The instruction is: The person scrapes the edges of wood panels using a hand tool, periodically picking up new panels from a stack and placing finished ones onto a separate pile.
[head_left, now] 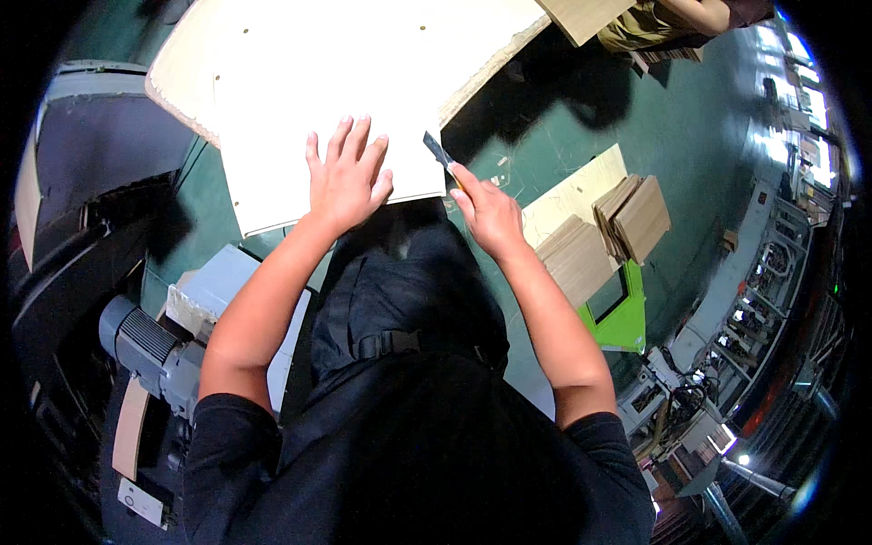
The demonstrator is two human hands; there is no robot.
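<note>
A pale, cream-white panel [272, 177] with a few small dark holes lies in front of me, over a larger pale board [182, 82] with a ragged edge. My left hand [349, 179] rests flat on the panel near its front edge, fingers spread, nothing in it. In my right hand [490, 211] I grip a utility knife [437, 150], its dark blade pointing forward and left. The blade is close to the panel's right edge; whether it touches is hard to tell. Most of the knife's handle is hidden by my fingers.
To my right, stacks of wood-coloured boards [574, 259] stand beside a bright green frame [633, 313] on the green floor. A grey motor [145, 334] sits at my left. Another person's arm [704, 14] shows at the upper right, by a wooden board [581, 16]. Machinery [754, 300] lines the far right.
</note>
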